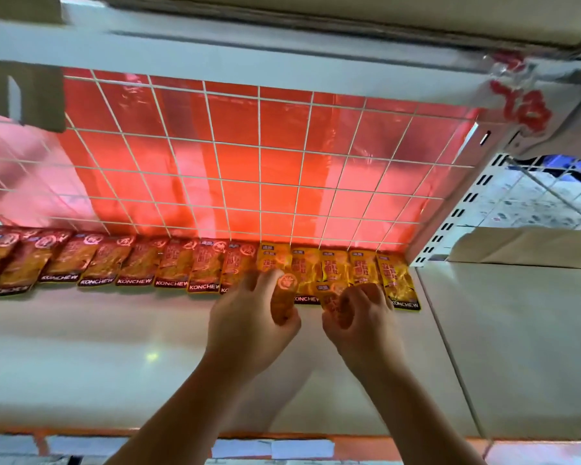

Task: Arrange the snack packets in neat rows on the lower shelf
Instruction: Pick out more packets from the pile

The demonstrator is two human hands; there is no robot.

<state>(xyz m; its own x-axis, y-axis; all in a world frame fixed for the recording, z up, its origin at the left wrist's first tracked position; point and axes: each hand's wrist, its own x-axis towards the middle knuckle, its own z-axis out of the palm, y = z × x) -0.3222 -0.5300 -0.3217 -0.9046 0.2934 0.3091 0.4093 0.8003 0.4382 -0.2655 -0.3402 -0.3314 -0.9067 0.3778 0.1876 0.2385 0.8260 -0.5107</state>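
At frame centre the left hand [252, 317] pinches an orange packet [284, 292], its lower part hidden by fingers. The right hand [363, 317] curls round a second packet [331, 297], mostly covered. The row of snack packets [175, 263] lines the shelf [98, 347] at its back, cut off at the left edge.

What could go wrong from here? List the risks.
The left hand and right hand each hold an orange foil snack packet over the row of yellow packets; setting them down may knock that row askew. The red-orange packets at the left end lie tilted, so the rows may end uneven.
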